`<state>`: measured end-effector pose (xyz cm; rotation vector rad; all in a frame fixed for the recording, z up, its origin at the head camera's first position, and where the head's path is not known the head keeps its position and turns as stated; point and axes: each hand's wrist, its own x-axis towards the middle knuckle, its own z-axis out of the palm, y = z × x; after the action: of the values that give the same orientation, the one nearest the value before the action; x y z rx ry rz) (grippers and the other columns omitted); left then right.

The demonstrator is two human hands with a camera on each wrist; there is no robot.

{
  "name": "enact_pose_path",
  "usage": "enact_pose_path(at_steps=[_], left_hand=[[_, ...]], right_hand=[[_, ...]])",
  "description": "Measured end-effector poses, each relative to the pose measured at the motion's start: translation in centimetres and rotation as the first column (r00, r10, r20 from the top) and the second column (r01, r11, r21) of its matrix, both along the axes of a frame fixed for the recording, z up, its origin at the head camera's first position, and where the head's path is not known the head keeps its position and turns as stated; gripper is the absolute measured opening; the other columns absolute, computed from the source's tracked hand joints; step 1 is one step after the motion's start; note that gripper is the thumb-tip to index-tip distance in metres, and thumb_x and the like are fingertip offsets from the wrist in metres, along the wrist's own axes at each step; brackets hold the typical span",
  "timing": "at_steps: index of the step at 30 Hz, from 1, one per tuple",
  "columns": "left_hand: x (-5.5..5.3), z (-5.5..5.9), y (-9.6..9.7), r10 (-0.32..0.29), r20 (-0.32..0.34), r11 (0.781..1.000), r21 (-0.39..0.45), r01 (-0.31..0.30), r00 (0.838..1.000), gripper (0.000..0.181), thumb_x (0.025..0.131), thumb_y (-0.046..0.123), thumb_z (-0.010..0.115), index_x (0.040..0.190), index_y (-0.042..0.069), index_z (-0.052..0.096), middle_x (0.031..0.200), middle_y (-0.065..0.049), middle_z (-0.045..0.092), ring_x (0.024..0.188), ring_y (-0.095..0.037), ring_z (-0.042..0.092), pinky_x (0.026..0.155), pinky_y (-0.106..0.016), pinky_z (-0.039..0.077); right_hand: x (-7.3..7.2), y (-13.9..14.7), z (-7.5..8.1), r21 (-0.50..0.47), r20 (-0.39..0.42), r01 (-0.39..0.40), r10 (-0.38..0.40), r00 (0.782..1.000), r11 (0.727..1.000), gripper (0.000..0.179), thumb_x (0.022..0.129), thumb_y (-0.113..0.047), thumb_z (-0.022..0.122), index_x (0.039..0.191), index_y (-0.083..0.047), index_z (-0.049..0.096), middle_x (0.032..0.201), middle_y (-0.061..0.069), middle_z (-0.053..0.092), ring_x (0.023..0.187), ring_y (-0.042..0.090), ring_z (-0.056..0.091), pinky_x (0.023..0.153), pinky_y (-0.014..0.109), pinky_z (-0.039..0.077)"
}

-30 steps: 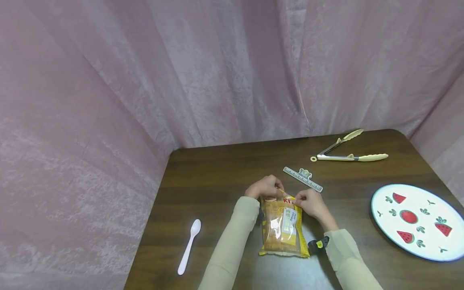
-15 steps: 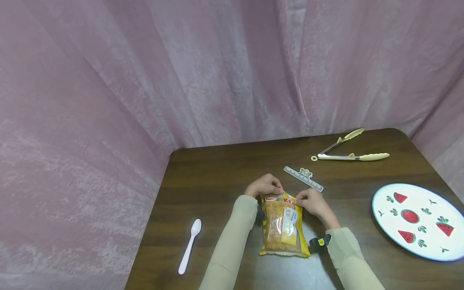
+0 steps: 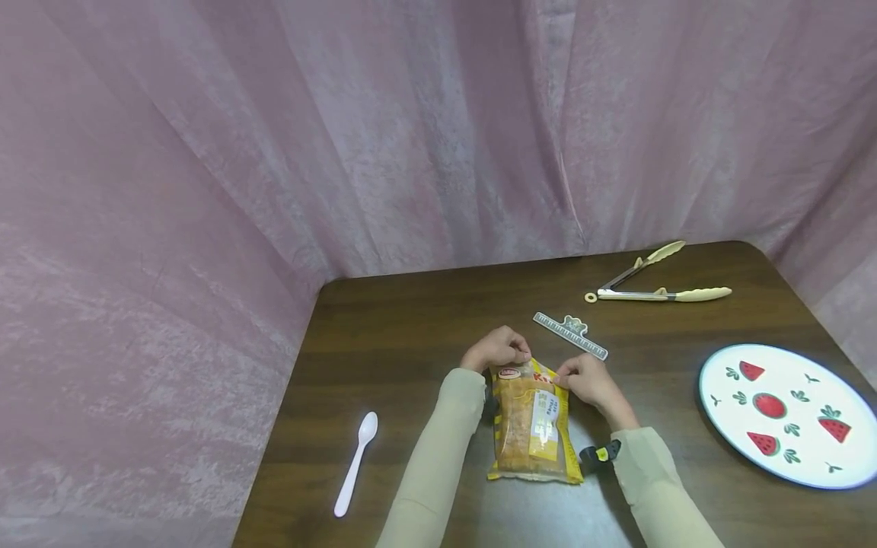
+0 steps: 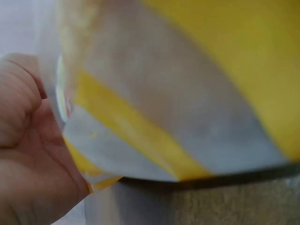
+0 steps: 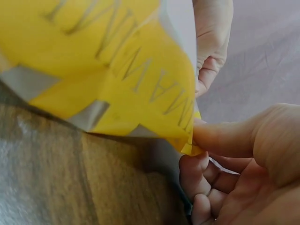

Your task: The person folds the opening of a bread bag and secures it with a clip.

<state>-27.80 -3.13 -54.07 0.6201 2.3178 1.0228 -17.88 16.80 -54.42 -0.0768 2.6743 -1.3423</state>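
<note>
A yellow and clear plastic bag of bread lies on the table between the two hands, a white label on its front. My left hand pinches the bag's top edge near the left corner. At the top right corner, my right hand holds the edge between thumb and fingers. The right wrist view shows the right hand pinching the yellow corner, with the left hand behind the bag. In the left wrist view the bag covers the left hand's fingertips; its palm side shows.
A ruler-shaped clip lies just beyond the right hand. Tongs with cream tips lie spread near the back edge. To the right is an oval plate with watermelon pictures; a white spoon lies at the left.
My left fingers have shifted slightly at the bag's top edge, and the red oval logo there shows more fully. The right hand keeps its hold; the bag stays in place.
</note>
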Motion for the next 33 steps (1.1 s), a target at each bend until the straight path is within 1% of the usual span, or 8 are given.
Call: enact_pose_path(at_steps=[7,11,13,15,20,25,29,33], left_hand=[[0.1,0.4,0.0,-0.02,0.006,1.0,0.016,0.02,1.0,0.012,0.095,0.008,0.067,0.088,0.005,0.075,0.083,0.0,0.069,0.077,-0.011,0.059,0.073,-0.023,0.051],[0.2,0.3,0.1,0.017,0.021,0.999,0.039,-0.018,1.0,0.011,0.096,0.008,0.068,0.09,0.003,0.076,0.083,-0.002,0.069,0.076,-0.011,0.058,0.072,-0.023,0.05],[0.2,0.1,0.2,0.03,0.017,0.999,0.035,-0.031,0.999,0.01,0.095,0.008,0.069,0.09,0.003,0.076,0.082,-0.001,0.068,0.075,-0.01,0.057,0.071,-0.023,0.048],[0.2,-0.1,0.2,0.038,0.003,0.999,0.028,-0.038,0.999,0.009,0.094,0.007,0.07,0.09,0.003,0.076,0.082,0.0,0.068,0.075,-0.01,0.057,0.07,-0.022,0.048],[0.3,-0.1,0.1,0.019,-0.036,1.0,0.006,-0.019,0.999,0.008,0.094,0.008,0.07,0.091,0.005,0.077,0.083,0.002,0.069,0.077,-0.009,0.057,0.072,-0.021,0.048],[0.3,-0.4,-0.1,0.002,-0.056,1.0,0.015,-0.001,0.998,0.009,0.095,0.009,0.07,0.09,0.006,0.077,0.083,0.002,0.069,0.078,-0.008,0.056,0.072,-0.021,0.047],[0.3,-0.6,-0.2,0.003,-0.055,1.0,0.026,-0.001,0.998,0.008,0.095,0.009,0.07,0.09,0.006,0.077,0.083,0.003,0.068,0.077,-0.008,0.056,0.072,-0.021,0.047],[0.3,-0.5,-0.3,0.012,-0.055,0.999,0.033,-0.01,0.998,0.009,0.095,0.008,0.07,0.091,0.006,0.077,0.083,0.003,0.069,0.078,-0.009,0.057,0.073,-0.021,0.047]], right_hand=[[0.0,0.2,0.2,0.018,0.021,-0.012,0.011,1.0,1.0,0.008,0.085,-0.002,0.071,0.079,0.001,0.074,0.076,0.007,0.067,0.072,0.019,0.056,0.066,0.034,0.044],[-0.1,0.4,0.9,0.005,0.006,-0.035,0.035,0.999,0.999,0.008,0.086,-0.003,0.069,0.084,0.004,0.073,0.079,0.009,0.068,0.074,0.02,0.057,0.066,0.034,0.046],[-0.2,0.6,1.4,-0.001,-0.011,-0.049,0.049,0.999,0.999,0.01,0.088,-0.004,0.068,0.087,0.005,0.073,0.083,0.01,0.069,0.075,0.019,0.057,0.066,0.034,0.046],[-0.4,0.8,1.9,-0.017,0.0,-0.048,0.048,0.999,0.999,0.013,0.092,-0.005,0.066,0.091,0.006,0.072,0.085,0.012,0.069,0.076,0.019,0.058,0.066,0.034,0.046],[-1.6,1.8,2.9,-0.005,0.033,-0.012,0.012,0.999,1.0,0.02,0.098,-0.011,0.061,0.1,0.006,0.071,0.088,0.013,0.067,0.078,0.022,0.057,0.066,0.034,0.044],[-2.9,2.8,3.5,0.043,-0.003,0.035,-0.035,0.999,0.998,0.025,0.099,-0.016,0.062,0.109,0.007,0.066,0.098,0.019,0.067,0.088,0.03,0.059,0.071,0.039,0.045],[-3.9,3.5,3.6,0.058,-0.038,0.059,-0.057,0.998,0.997,0.032,0.1,-0.017,0.06,0.118,0.01,0.061,0.11,0.029,0.067,0.1,0.041,0.063,0.081,0.048,0.048],[-5.1,3.9,3.5,0.082,-0.098,0.071,-0.063,0.993,0.994,0.034,0.099,-0.015,0.061,0.121,0.011,0.059,0.113,0.031,0.066,0.106,0.045,0.062,0.089,0.056,0.046]])
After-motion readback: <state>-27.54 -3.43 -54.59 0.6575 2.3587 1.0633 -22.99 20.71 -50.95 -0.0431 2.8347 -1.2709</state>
